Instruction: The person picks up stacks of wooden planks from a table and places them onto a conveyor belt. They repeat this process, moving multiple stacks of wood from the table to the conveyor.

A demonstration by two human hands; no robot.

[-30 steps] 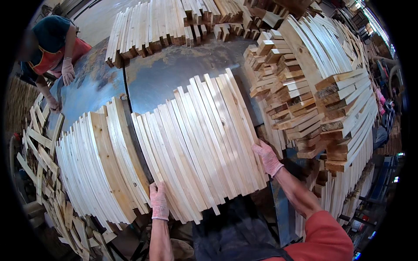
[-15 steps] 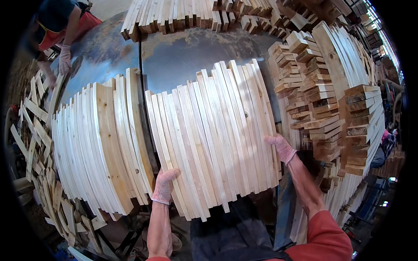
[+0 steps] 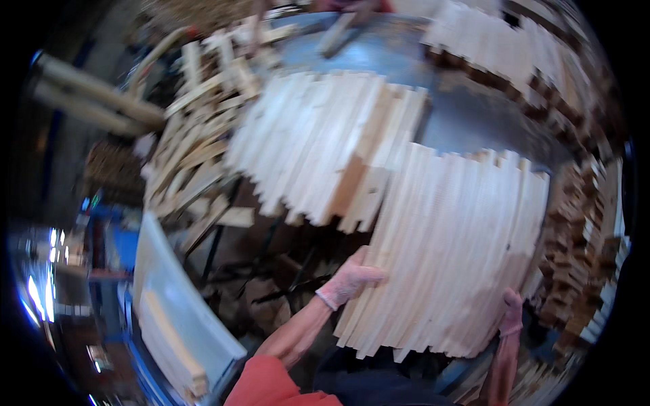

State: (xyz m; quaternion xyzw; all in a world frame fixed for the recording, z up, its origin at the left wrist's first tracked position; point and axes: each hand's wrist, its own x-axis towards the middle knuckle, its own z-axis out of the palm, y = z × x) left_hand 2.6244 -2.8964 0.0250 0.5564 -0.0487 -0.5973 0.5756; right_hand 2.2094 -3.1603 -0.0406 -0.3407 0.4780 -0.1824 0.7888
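A wide row of pale wooden strips [image 3: 447,250] lies side by side in front of me, with uneven ends. My left hand [image 3: 352,277], in a pinkish knit glove, is closed on its left edge with the thumb over the top. At the right edge, my right hand [image 3: 512,314] clamps the outer strips, thumb on top and the other fingers hidden. Beyond my left hand, a second row of strips [image 3: 311,135] rests on the metal table, with one browner board among the pale ones. Motion blurs the picture.
Loose scrap pieces [image 3: 203,135] pile up at the far left. More strips are stacked at the back right [image 3: 481,40] and the right [image 3: 582,250]. A bluish panel [image 3: 183,298] with a timber piece [image 3: 169,345] stands at left. Another person [image 3: 359,7] works across the metal table [image 3: 386,44].
My view has swung left, bringing the bluish panel and machinery into sight. Both hands keep their hold on the edges of the strip row, which now appears farther right and tilted.
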